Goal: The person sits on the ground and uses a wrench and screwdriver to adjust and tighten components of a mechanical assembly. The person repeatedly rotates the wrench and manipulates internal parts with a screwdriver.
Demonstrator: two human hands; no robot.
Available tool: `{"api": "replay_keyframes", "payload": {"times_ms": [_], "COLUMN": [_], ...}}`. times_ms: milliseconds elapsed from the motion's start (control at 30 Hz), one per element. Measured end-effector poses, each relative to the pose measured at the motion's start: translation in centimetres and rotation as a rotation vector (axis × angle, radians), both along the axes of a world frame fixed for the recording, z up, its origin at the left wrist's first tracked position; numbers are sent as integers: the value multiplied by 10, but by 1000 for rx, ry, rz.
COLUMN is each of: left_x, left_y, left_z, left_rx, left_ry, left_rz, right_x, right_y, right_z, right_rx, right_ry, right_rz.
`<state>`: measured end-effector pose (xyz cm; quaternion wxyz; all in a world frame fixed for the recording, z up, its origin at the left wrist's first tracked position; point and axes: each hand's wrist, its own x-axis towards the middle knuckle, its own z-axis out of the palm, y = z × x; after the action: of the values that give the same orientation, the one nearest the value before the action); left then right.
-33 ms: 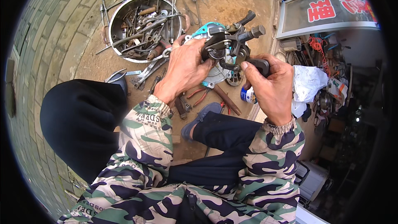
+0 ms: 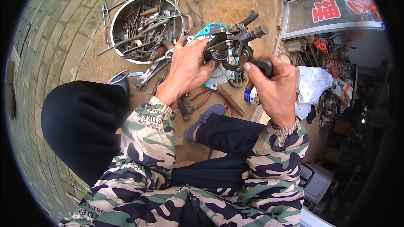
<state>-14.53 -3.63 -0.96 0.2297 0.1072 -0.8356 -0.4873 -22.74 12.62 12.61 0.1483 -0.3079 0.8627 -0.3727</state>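
Observation:
My left hand (image 2: pixel 190 68) is wrapped round a dark metal jaw puller (image 2: pixel 219 47), its thumb pressed against the near side. A thick threaded bolt (image 2: pixel 254 34) sticks out of the puller toward the upper right. Between the thumb and curled fingers of my right hand (image 2: pixel 275 85) is a black puller arm (image 2: pixel 263 67), whose inner end meets or lies very close to the puller; I cannot tell whether they are joined. Behind the puller lies a grey and turquoise machine housing (image 2: pixel 219 77), largely covered by it and by my left hand.
A round metal basin (image 2: pixel 116 47) heaped with tools stands at the upper left. Wrenches (image 2: pixel 148 75), red-handled pliers (image 2: pixel 203 96) and a wooden handle (image 2: pixel 230 101) lie on the ground. Beside my right hand is a blue and white can (image 2: pixel 251 96). A framed sign (image 2: pixel 332 10) stands at the right.

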Motion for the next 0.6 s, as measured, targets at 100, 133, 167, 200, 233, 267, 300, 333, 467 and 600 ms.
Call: {"api": "replay_keyframes", "payload": {"times_ms": [100, 133, 167, 200, 233, 267, 300, 333, 467, 600], "left_x": [-1, -2, -1, -2, -3, -3, -3, -4, -3, -4], "left_y": [1, 1, 1, 0, 1, 1, 2, 2, 1, 3], "left_z": [-1, -1, -1, -2, -2, -4, -6, -7, -2, 14], "left_rx": [17, 18, 14, 10, 6, 6, 7, 7, 16, 15], "left_ry": [14, 22, 2, -18, -37, -21, -5, 12, -15, -9], "left_rz": [0, 2, -7, -18, -29, -16, -4, 7, -24, 8], "right_x": [5, 6, 7, 8, 9, 10, 11, 10, 7, 14], "right_y": [-4, -3, -2, -1, -1, -2, -3, -3, 0, -2], "right_z": [2, 0, -3, -5, -7, -11, -13, -12, -11, -10], "right_rx": [-119, -145, -171, -196, -221, -248, -275, -249, -215, -271], "right_ry": [-197, -193, -189, -184, -176, -172, -168, -178, -194, -226], "right_rz": [-33, -37, -41, -46, -61, -71, -82, -66, -30, -56]}}
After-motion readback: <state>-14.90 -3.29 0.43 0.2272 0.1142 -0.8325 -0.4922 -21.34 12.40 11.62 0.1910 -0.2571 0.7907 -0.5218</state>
